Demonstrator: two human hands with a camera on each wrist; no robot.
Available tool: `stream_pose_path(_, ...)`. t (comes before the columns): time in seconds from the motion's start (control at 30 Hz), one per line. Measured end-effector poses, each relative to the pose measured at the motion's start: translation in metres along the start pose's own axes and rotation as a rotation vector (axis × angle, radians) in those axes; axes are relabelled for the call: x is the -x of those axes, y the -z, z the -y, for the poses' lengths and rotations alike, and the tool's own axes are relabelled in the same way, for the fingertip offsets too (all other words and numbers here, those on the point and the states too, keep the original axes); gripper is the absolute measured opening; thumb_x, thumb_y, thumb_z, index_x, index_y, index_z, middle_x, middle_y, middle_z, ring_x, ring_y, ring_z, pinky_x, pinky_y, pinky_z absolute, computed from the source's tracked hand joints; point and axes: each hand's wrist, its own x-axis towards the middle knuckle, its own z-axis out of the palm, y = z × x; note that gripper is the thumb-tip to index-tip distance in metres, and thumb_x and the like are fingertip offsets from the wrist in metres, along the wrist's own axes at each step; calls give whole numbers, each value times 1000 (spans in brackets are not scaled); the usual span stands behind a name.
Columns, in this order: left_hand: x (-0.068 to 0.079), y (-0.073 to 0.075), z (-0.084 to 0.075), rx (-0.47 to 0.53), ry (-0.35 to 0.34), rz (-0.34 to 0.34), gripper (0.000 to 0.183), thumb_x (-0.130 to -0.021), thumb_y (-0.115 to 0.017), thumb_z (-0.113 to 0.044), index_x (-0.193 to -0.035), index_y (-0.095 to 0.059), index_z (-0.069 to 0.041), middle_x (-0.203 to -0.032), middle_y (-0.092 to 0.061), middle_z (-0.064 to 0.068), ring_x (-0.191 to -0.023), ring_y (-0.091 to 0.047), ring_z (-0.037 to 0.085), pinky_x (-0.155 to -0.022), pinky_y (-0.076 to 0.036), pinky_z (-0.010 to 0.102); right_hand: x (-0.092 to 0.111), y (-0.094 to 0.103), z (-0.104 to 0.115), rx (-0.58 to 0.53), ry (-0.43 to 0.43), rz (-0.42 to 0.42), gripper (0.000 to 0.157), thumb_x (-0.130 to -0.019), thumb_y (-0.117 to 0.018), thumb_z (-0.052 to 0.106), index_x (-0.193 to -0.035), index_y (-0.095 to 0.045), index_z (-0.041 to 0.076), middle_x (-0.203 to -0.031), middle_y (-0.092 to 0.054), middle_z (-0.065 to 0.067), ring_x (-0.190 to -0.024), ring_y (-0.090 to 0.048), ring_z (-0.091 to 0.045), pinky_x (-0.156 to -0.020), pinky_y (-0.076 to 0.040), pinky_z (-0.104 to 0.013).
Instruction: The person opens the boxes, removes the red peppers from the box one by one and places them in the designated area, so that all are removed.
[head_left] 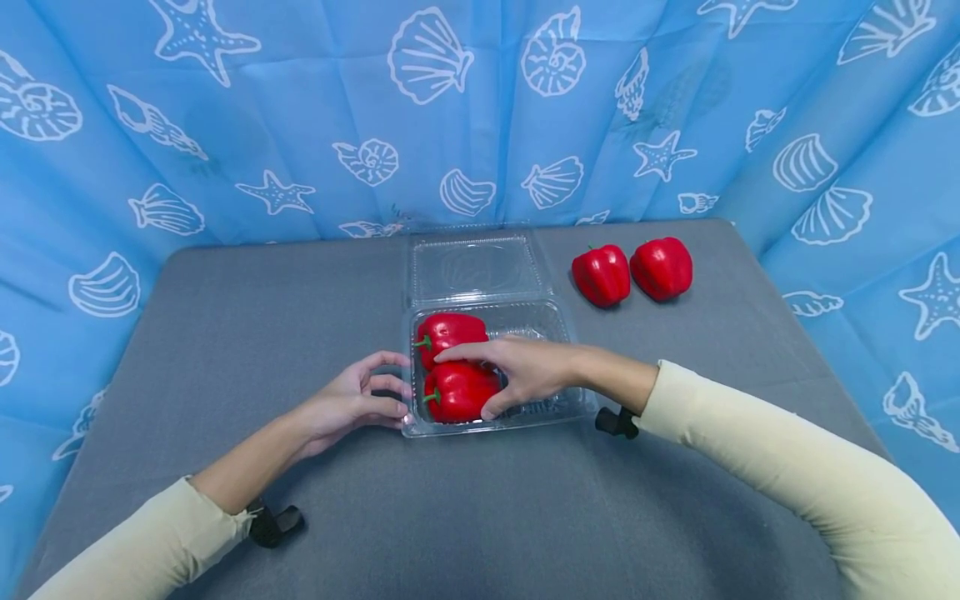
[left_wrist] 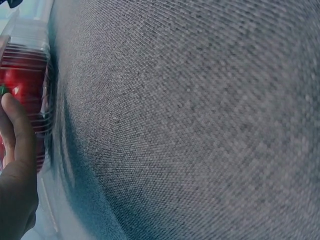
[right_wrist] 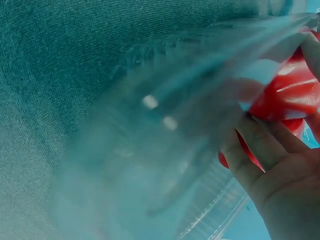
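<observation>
A clear plastic clamshell container (head_left: 536,404) lies unfolded on the table, its lid (head_left: 476,271) laid back toward the curtain. Two red bell peppers with green stems sit in its left half: the far pepper (head_left: 450,329) and the near pepper (head_left: 459,393). My right hand (head_left: 536,371) reaches in from the right and grips the near pepper between thumb and fingers; red also shows between the fingers in the right wrist view. At the container's left side, my left hand (head_left: 352,404) touches the rim with extended, slightly bent fingers, the thumb close to the near corner.
Two more red bell peppers, a left one (head_left: 602,275) and a right one (head_left: 662,268), lie side by side at the table's back right. A grey cloth covers the table (head_left: 285,308). Behind it hangs a blue shell-patterned curtain (head_left: 300,108).
</observation>
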Motion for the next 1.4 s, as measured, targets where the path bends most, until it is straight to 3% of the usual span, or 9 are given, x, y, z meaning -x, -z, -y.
stream_pose_path(0.4, 2, 0, 4, -5, -19, -15, 51, -92, -66, -6, -133, -37, -9, -115, -63, 11, -91, -68, 23, -90, -55, 39, -2, 1, 4, 106, 26, -3, 83, -82, -82, 21, -152, -38, 26, -144, -48, 3, -127, -44, -14, -98, -48, -30)
stream_pose_path(0.63, 0, -3, 2, -20, -28, -32, 48, -90, -67, -5, -128, -38, -7, -115, -59, 14, -91, -68, 24, -89, -56, 40, 2, 0, 4, 139, 32, -16, 83, -82, -81, 22, -152, -36, 25, -145, -46, 0, -127, -43, -18, -99, -47, -35)
stream_pose_path(0.93, 1, -4, 1, -36, -23, -54, 49, -89, -68, -5, -128, -38, -8, -119, -57, 16, -91, -68, 25, -88, -56, 40, 5, 1, 1, 63, 41, -23, 85, -81, -81, 22, -152, -33, 25, -144, -45, -1, -128, -42, -18, -97, -49, -34)
stream_pose_path(1.17, -1, -5, 3, -31, -32, -48, 51, -88, -69, -2, -128, -38, -8, -118, -58, 15, -88, -68, 23, -86, -57, 40, 11, 3, 2, 72, 24, -30, 85, -81, -81, 27, -152, -34, 27, -143, -46, 2, -127, -43, -17, -97, -48, -37)
stream_pose_path(1.4, -1, -7, 4, -33, -50, -60, 51, -85, -70, 0, -126, -39, -7, -113, -59, 14, -85, -68, 22, -83, -58, 41, 17, 10, -2, -43, 99, -20, 82, -83, -78, 22, -153, -35, 22, -143, -47, 1, -126, -47, -18, -96, -51, -36)
